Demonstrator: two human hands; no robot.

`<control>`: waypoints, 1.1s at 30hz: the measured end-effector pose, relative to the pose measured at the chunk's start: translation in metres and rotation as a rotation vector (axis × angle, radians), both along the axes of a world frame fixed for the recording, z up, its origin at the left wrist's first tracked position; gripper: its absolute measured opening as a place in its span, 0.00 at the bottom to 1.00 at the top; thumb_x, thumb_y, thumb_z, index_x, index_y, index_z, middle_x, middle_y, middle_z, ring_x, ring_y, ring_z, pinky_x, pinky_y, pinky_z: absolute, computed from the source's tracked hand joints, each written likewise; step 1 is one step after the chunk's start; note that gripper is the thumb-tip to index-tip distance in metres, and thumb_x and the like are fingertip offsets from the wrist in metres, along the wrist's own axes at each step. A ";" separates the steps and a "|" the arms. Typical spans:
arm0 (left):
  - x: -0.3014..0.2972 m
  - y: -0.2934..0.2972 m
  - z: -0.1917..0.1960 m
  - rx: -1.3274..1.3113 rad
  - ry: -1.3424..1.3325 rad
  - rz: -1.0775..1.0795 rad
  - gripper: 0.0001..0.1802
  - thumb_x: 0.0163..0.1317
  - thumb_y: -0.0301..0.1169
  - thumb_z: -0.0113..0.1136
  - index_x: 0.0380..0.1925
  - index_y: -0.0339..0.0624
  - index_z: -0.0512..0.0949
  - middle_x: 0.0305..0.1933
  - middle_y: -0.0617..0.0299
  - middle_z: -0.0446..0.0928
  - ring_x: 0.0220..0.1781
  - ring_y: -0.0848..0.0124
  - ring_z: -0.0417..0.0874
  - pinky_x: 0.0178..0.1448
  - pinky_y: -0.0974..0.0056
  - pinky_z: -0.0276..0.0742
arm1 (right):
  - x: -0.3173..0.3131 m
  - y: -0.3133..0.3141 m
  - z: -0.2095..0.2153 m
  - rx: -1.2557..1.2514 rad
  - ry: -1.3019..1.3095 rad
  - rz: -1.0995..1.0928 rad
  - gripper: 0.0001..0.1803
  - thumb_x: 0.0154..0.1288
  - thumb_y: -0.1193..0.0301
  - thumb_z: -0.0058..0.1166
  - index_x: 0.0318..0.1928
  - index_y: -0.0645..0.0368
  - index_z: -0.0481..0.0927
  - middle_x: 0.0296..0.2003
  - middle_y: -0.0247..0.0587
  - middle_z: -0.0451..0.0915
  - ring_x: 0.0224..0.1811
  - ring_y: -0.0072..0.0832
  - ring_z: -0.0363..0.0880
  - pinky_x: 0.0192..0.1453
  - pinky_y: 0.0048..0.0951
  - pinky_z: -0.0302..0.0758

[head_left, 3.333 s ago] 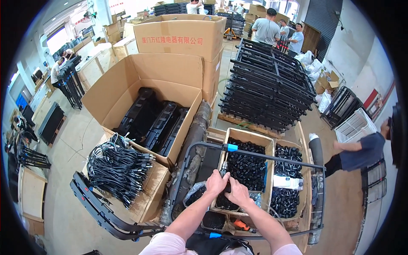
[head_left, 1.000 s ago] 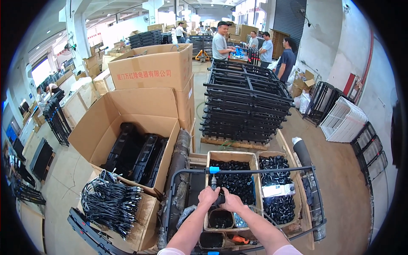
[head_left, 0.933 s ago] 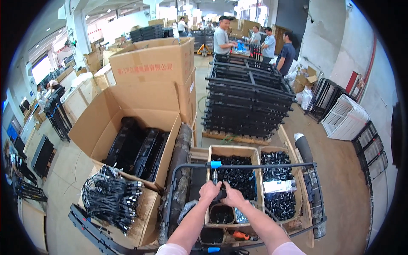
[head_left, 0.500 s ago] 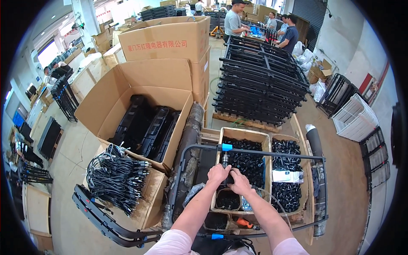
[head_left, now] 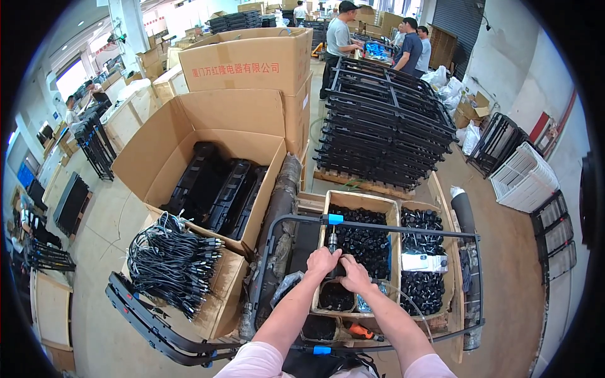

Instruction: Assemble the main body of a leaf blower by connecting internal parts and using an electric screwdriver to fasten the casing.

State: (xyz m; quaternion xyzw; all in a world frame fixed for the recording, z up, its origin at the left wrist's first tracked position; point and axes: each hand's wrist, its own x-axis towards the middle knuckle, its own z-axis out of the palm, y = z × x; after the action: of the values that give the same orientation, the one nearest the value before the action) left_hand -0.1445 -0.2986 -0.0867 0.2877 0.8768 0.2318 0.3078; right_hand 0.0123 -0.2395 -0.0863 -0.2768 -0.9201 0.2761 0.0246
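My left hand [head_left: 324, 262] is closed round the front of a dark power driver [head_left: 336, 271], just behind its silver chuck. My right hand [head_left: 354, 276] wraps the driver's rear, where fingers hide much of the body. The bit points away from me at the far bar of a black metal frame [head_left: 403, 229], close below a blue clip [head_left: 334, 219] there. Whether the bit touches the bar, I cannot tell. A second blue clip [head_left: 321, 350] sits on the near bar. Under the frame, a wooden bin [head_left: 396, 208] holds many black knob-like parts.
Right of it stands another bin of black-headed bolts [head_left: 423, 242], with a white box [head_left: 425, 263] on top. An orange-handled tool [head_left: 362, 332] lies near me. At left are bundled black cables [head_left: 173, 264] and a large open carton [head_left: 252, 189]. Stacked black frames [head_left: 384, 126] rise beyond.
The driver and both hands have come very slightly toward me, with more of the bit showing. Several people in the background have shifted position.
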 end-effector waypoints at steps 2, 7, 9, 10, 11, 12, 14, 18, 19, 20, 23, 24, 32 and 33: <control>0.002 -0.001 0.002 -0.009 -0.009 -0.004 0.39 0.65 0.65 0.60 0.47 0.35 0.88 0.52 0.39 0.87 0.57 0.44 0.88 0.61 0.45 0.83 | 0.002 0.000 -0.003 0.009 0.008 0.006 0.36 0.54 0.67 0.72 0.65 0.58 0.75 0.67 0.45 0.73 0.62 0.52 0.78 0.64 0.50 0.77; 0.004 -0.007 0.004 -0.004 -0.014 -0.002 0.38 0.64 0.64 0.61 0.47 0.34 0.88 0.52 0.38 0.86 0.56 0.44 0.88 0.60 0.45 0.83 | 0.005 -0.004 -0.004 0.011 -0.003 0.003 0.35 0.55 0.66 0.72 0.64 0.57 0.75 0.67 0.46 0.72 0.62 0.54 0.78 0.65 0.51 0.77; 0.004 -0.007 0.005 -0.001 -0.014 -0.005 0.38 0.64 0.63 0.61 0.47 0.34 0.88 0.52 0.38 0.86 0.56 0.44 0.88 0.60 0.45 0.83 | 0.006 -0.006 -0.003 0.028 0.014 0.000 0.34 0.55 0.66 0.72 0.63 0.57 0.75 0.66 0.47 0.73 0.62 0.54 0.79 0.63 0.51 0.78; 0.004 -0.010 0.002 -0.004 -0.015 -0.010 0.38 0.64 0.63 0.61 0.47 0.34 0.88 0.51 0.38 0.87 0.56 0.44 0.88 0.60 0.45 0.83 | 0.007 -0.009 -0.005 0.034 0.026 0.002 0.34 0.54 0.66 0.72 0.61 0.57 0.75 0.66 0.49 0.73 0.61 0.54 0.79 0.61 0.51 0.78; 0.003 -0.012 0.000 -0.006 -0.017 -0.014 0.38 0.64 0.63 0.61 0.46 0.33 0.88 0.51 0.38 0.87 0.56 0.44 0.88 0.60 0.45 0.83 | 0.006 -0.011 -0.007 0.027 0.027 0.005 0.34 0.54 0.66 0.72 0.61 0.57 0.75 0.66 0.49 0.73 0.61 0.54 0.79 0.61 0.51 0.78; 0.002 -0.013 -0.001 -0.012 -0.016 -0.011 0.38 0.64 0.63 0.61 0.46 0.33 0.88 0.51 0.38 0.87 0.56 0.44 0.88 0.60 0.45 0.83 | 0.005 -0.012 -0.009 0.039 0.040 -0.003 0.34 0.54 0.66 0.72 0.62 0.56 0.75 0.65 0.49 0.73 0.61 0.54 0.79 0.62 0.51 0.78; 0.005 -0.011 0.003 0.012 0.004 -0.018 0.38 0.64 0.63 0.61 0.45 0.34 0.88 0.50 0.38 0.87 0.55 0.43 0.88 0.60 0.46 0.83 | 0.011 -0.013 -0.009 0.059 0.048 -0.022 0.35 0.54 0.66 0.72 0.63 0.56 0.75 0.65 0.50 0.73 0.61 0.54 0.79 0.62 0.51 0.78; 0.009 -0.013 -0.002 0.054 0.015 -0.020 0.39 0.65 0.64 0.60 0.44 0.31 0.88 0.50 0.36 0.86 0.56 0.43 0.88 0.61 0.45 0.82 | 0.019 -0.016 0.008 0.023 0.020 -0.036 0.37 0.56 0.66 0.72 0.67 0.53 0.74 0.64 0.50 0.74 0.61 0.55 0.79 0.64 0.52 0.78; 0.008 -0.015 -0.009 0.089 0.052 0.000 0.40 0.65 0.64 0.61 0.41 0.29 0.88 0.46 0.36 0.87 0.52 0.45 0.89 0.58 0.46 0.84 | 0.018 -0.019 0.012 0.067 0.016 -0.025 0.36 0.56 0.66 0.72 0.66 0.54 0.75 0.64 0.50 0.74 0.61 0.55 0.79 0.64 0.52 0.78; 0.013 -0.014 -0.010 0.095 0.060 -0.005 0.40 0.65 0.64 0.61 0.41 0.29 0.88 0.46 0.36 0.87 0.52 0.45 0.89 0.58 0.46 0.84 | 0.022 -0.019 0.011 0.111 0.009 -0.025 0.36 0.56 0.67 0.71 0.66 0.54 0.75 0.64 0.50 0.74 0.61 0.56 0.78 0.64 0.52 0.78; -0.005 -0.032 -0.031 0.125 0.017 0.009 0.40 0.64 0.64 0.61 0.35 0.28 0.88 0.37 0.37 0.87 0.42 0.47 0.92 0.49 0.50 0.87 | 0.006 -0.032 -0.007 0.172 0.048 0.030 0.33 0.55 0.67 0.71 0.62 0.53 0.76 0.63 0.53 0.74 0.60 0.57 0.79 0.64 0.52 0.78; 0.016 -0.023 -0.019 0.021 -0.090 -0.055 0.39 0.66 0.64 0.60 0.44 0.31 0.88 0.46 0.40 0.88 0.49 0.47 0.91 0.53 0.50 0.87 | 0.023 -0.022 -0.021 0.249 0.007 0.025 0.32 0.54 0.66 0.71 0.61 0.53 0.77 0.63 0.55 0.73 0.60 0.57 0.79 0.64 0.53 0.78; 0.138 -0.126 0.012 0.677 -0.466 0.272 0.33 0.72 0.51 0.66 0.57 0.27 0.78 0.47 0.52 0.85 0.47 0.66 0.84 0.55 0.59 0.81 | 0.135 -0.141 0.082 0.191 0.101 -0.065 0.40 0.52 0.72 0.69 0.68 0.59 0.71 0.54 0.56 0.79 0.50 0.58 0.81 0.54 0.54 0.79; 0.167 -0.149 0.045 0.644 -0.521 0.273 0.32 0.72 0.51 0.65 0.55 0.29 0.78 0.47 0.55 0.84 0.46 0.68 0.82 0.52 0.61 0.80 | 0.158 -0.158 0.091 0.166 0.079 -0.061 0.40 0.52 0.72 0.69 0.68 0.59 0.71 0.54 0.56 0.79 0.50 0.58 0.81 0.54 0.54 0.79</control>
State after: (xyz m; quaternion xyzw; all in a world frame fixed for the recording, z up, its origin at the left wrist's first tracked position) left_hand 0.0221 -0.4478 -0.0416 0.1822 0.6827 0.5971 0.3799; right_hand 0.1699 -0.3978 0.0048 -0.2907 -0.9293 0.2085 0.0921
